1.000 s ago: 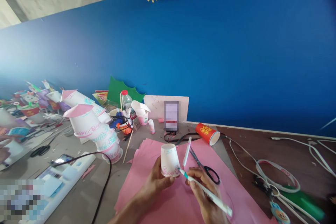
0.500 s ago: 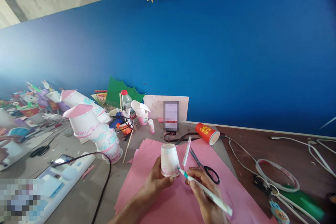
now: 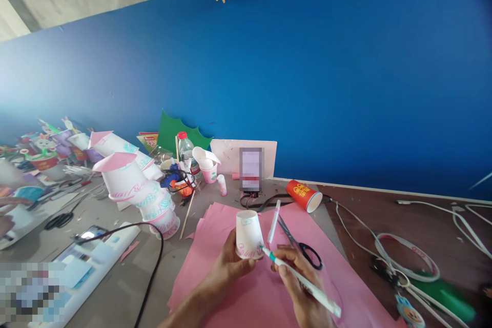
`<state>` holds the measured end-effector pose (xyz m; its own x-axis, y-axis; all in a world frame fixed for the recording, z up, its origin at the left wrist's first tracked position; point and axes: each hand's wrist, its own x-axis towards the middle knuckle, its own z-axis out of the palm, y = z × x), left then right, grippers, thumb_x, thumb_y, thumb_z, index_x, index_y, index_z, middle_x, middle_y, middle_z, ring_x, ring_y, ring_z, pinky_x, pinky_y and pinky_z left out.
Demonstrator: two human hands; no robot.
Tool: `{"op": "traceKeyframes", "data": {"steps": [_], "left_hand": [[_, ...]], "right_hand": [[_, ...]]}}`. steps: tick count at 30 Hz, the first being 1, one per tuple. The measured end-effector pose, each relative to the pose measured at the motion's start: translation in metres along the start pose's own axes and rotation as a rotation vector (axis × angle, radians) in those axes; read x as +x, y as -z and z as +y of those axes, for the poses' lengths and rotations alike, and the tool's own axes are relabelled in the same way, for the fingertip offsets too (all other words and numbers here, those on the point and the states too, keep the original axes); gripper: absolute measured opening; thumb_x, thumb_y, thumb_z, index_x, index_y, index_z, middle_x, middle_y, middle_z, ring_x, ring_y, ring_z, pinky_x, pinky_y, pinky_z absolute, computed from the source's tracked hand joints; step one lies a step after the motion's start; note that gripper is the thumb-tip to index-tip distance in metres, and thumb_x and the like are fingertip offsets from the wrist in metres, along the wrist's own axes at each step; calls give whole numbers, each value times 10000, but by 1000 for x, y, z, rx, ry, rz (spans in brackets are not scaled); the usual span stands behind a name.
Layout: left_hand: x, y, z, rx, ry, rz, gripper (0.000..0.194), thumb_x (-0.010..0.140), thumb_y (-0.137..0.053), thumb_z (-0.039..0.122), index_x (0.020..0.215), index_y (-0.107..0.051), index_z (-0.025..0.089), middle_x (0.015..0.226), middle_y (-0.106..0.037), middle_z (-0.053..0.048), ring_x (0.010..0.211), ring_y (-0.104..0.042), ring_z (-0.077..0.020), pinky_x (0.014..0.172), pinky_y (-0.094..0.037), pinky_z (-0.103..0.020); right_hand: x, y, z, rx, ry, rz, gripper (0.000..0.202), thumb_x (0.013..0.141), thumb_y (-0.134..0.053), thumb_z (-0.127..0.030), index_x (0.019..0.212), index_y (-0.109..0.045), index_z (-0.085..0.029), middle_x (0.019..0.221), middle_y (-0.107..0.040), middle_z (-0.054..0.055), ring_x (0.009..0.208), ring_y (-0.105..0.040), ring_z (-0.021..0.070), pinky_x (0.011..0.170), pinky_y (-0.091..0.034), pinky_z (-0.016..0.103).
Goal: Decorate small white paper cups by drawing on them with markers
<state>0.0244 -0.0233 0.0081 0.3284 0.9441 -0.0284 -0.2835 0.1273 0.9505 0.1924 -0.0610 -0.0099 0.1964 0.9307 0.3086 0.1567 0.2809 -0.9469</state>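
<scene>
A white paper cup (image 3: 249, 230), upside down with pink and teal marks, is gripped near its lower rim by my left hand (image 3: 229, 262). My right hand (image 3: 298, 277) is closed round a white marker pen (image 3: 315, 293) with a teal band; its tip touches the cup's lower right side. Beneath both hands lie pink paper sheets (image 3: 215, 230). Just beyond my right hand are a white pen with a pink end (image 3: 274, 221) and dark-handled scissors (image 3: 309, 256), lying on the paper.
A red paper cup (image 3: 302, 195) lies on its side behind the scissors. Decorated cup stacks with pink cone tops (image 3: 119, 177) stand at left. A phone (image 3: 251, 169) leans at the back. Cables (image 3: 407, 259) spread over the right side. Another person's hand (image 3: 6, 225) shows at far left.
My hands, the cup and the marker stay almost where they were. At far left, the other person's hand has shifted slightly.
</scene>
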Motion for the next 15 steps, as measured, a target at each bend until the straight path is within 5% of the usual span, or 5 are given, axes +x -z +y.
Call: {"op": "traceKeyframes", "data": {"steps": [15], "left_hand": [[0, 1, -1, 6, -3, -1, 574, 659, -820, 415, 1116, -579, 164, 966, -653, -73, 910, -578, -234, 810, -421, -345]], "right_hand": [[3, -2, -7, 61, 30, 30, 318, 893, -566, -524, 857, -677, -228, 768, -661, 33, 635, -649, 184, 592, -529, 255]]}}
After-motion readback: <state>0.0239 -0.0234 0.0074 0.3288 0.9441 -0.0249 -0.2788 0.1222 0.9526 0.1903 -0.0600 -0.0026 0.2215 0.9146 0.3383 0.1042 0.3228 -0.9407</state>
